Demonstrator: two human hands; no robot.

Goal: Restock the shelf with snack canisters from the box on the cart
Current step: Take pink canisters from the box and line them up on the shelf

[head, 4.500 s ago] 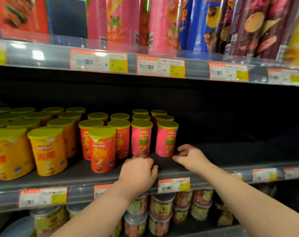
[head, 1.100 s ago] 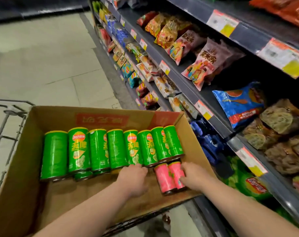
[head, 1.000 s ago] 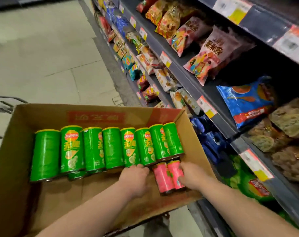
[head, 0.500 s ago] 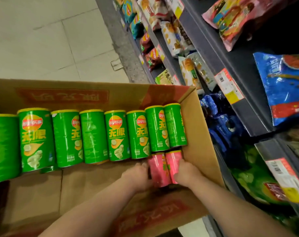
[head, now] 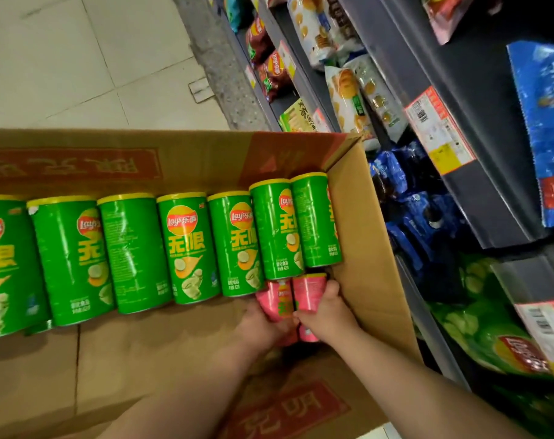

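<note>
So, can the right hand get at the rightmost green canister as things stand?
Probably not yet: the right hand grips a pink canister. The rightmost green canister lies uncovered just beyond, so a freed hand could likely reach it.

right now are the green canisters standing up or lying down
Lying down: the green canisters rest on their sides, lids toward the box wall.

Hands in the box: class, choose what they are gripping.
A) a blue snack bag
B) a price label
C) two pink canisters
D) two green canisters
C: the left hand and right hand each curl round one of the pink canisters, beside the green canisters in the box.
</note>
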